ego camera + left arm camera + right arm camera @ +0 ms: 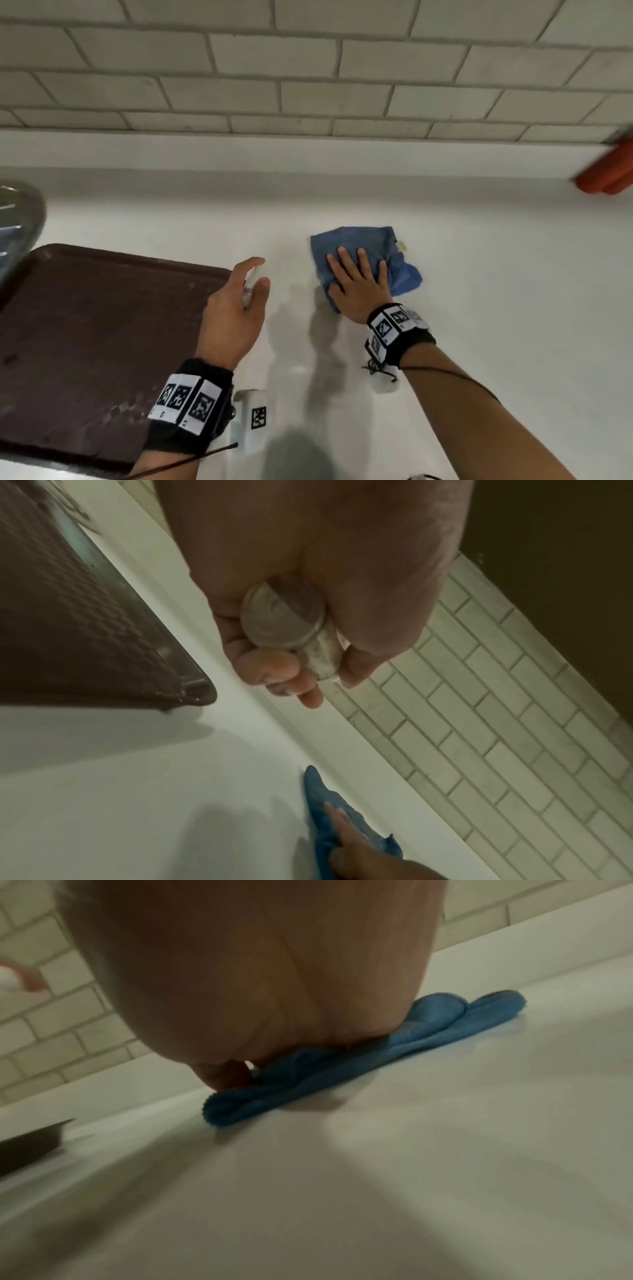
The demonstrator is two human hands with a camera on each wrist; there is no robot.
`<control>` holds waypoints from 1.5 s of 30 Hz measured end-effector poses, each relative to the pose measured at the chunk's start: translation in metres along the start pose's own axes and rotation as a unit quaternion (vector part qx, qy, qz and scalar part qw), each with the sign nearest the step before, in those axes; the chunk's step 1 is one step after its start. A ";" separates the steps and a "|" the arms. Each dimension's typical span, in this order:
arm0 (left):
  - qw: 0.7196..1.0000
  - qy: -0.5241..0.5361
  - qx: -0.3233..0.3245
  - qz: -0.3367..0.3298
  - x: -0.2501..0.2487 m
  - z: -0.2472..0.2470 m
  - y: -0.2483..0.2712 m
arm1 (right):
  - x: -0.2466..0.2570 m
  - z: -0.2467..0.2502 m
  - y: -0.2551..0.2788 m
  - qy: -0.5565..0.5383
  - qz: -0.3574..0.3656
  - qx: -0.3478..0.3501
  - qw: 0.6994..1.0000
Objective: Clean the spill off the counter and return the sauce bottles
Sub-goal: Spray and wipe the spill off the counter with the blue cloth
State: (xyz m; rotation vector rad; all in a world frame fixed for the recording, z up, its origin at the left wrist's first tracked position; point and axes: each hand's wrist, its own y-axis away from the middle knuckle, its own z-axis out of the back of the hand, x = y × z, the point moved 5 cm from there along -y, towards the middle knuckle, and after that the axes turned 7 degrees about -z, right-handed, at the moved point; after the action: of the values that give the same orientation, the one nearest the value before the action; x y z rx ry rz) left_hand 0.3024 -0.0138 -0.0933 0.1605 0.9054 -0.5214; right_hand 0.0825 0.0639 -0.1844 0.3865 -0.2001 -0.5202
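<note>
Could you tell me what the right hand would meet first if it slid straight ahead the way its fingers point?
Probably the low white ledge under the tiled wall. The right hand lies flat on the blue cloth, and the counter beyond looks free.

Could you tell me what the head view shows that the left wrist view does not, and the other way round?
Only the head view shows the whole right hand flat on the blue cloth, both wrist bands, the orange object at the far right, and a metal rim at the left edge. Only the left wrist view shows the round base of the small bottle with the left hand curled round it. Both show the brown tray, the white counter, the tiled wall and the cloth.
</note>
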 end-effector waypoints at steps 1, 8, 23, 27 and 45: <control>1.000 0.001 0.003 -0.005 -0.003 -0.003 0.001 | 0.004 0.000 0.003 -0.006 -0.002 -0.002 1.000; 0.999 0.007 0.022 -0.025 -0.027 -0.034 0.014 | -0.005 -0.059 0.158 -0.018 0.110 -0.067 0.992; 0.998 -0.016 0.047 -0.024 -0.098 -0.088 0.086 | -0.098 -0.085 0.229 -0.005 0.088 -0.102 0.991; 0.999 -0.025 0.036 -0.020 -0.104 -0.090 0.100 | -0.164 -0.088 0.238 0.011 0.084 -0.106 0.991; 0.997 -0.021 0.062 -0.034 -0.151 -0.140 0.148 | -0.270 -0.080 0.228 -0.031 -0.069 -0.112 0.991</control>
State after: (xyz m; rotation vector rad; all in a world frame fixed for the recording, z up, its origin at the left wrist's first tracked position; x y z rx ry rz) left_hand 0.2010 0.2170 -0.0734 0.2311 0.8403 -0.6418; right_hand -0.0231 0.4106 -0.1881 0.1658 -0.1743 -0.6856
